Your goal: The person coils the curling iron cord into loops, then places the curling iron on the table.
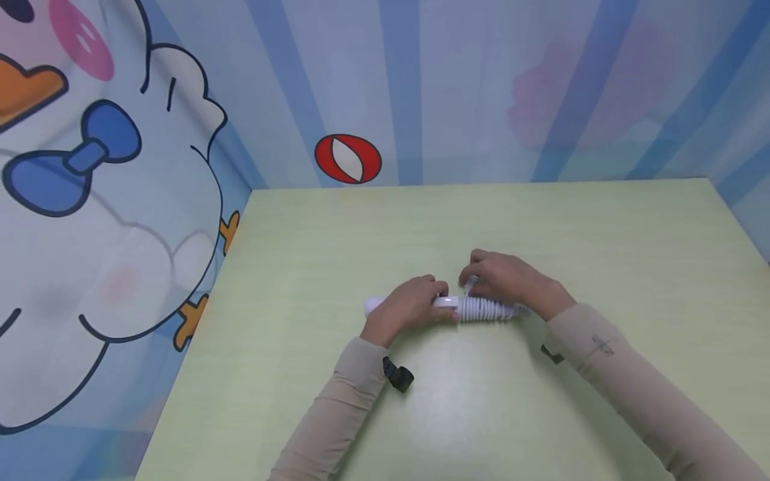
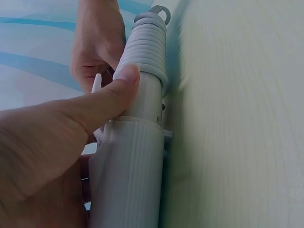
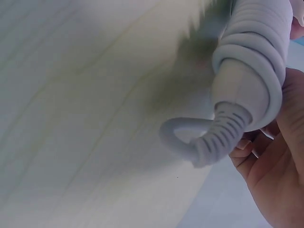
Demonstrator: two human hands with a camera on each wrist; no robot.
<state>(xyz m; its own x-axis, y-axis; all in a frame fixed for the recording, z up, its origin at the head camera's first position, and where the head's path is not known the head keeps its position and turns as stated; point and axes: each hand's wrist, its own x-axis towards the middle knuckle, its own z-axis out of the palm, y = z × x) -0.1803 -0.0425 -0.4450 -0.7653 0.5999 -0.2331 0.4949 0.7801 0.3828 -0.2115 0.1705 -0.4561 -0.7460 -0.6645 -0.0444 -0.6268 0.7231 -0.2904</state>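
A white hair styling iron (image 1: 375, 305) lies lengthwise across the table, its white cord (image 1: 484, 308) wound in tight coils round the handle. My left hand (image 1: 409, 304) grips the body just left of the coils. In the left wrist view the thumb of that hand (image 2: 90, 107) presses along the handle, its tip at the lowest coil. Behind the coils, my right hand (image 1: 505, 277) has curled fingers pinching a short white end of the cord (image 1: 470, 285). The ribbed cord sleeve (image 3: 221, 135) bends back in a small loop at the handle's end.
The pale yellow-green table (image 1: 337, 240) meets a blue striped backdrop (image 1: 445, 87) at the rear. A large printed cartoon bird (image 1: 150, 267) fills the left side. A black wrist camera (image 1: 398, 375) sits on the left sleeve.
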